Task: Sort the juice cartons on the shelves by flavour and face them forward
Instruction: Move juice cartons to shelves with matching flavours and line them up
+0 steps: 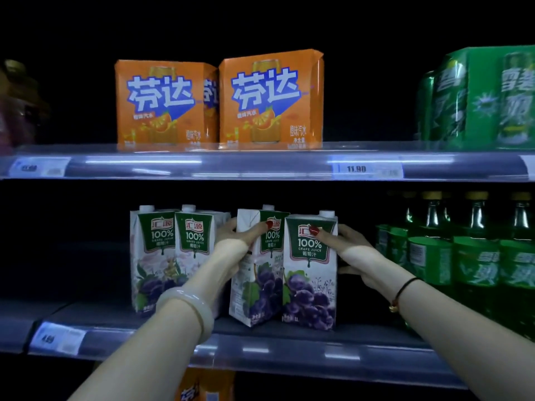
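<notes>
Here, skewed carton (256, 287) in left hand (238, 237)

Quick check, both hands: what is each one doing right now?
Left hand: grips the angled carton.
Right hand: grips the rightmost carton.

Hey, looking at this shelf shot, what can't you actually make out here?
Head view only:
Fingers of left hand and right hand: hidden behind the turned grape carton and front grape carton they grip.
Left price label: blurred, unreadable.
Items at far left, upper shelf: blurred, cut by the left edge.
Orange pack below: cut by bottom edge and lower shelf.
</notes>
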Available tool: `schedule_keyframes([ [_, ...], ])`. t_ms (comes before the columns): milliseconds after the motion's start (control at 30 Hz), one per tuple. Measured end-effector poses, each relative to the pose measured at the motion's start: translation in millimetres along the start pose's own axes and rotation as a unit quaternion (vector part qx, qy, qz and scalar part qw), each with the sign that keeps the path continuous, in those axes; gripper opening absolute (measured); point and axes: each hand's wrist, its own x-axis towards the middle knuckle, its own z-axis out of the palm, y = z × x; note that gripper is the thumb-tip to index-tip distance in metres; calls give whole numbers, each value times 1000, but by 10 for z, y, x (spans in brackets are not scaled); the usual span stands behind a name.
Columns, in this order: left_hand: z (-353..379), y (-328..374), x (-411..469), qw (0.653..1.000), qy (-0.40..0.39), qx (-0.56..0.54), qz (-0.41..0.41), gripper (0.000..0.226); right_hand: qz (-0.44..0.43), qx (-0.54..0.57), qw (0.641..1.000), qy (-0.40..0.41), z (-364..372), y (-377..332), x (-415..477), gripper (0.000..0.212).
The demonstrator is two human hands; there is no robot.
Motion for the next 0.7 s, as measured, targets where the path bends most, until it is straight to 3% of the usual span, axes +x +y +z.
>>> schedule_keyframes([
  [200, 98, 14, -52, 996, 82, 32, -13, 69, 12, -19, 999, 24, 35, -31, 24, 49],
  [367, 137, -94, -91, 995, 87, 49, -2, 66, 7, -35, 998, 41, 61, -14, 35, 46],
  [700, 58, -181, -327, 991, 26, 125, -35, 70, 32, -31, 999, 27, 89, 104, -134, 53],
])
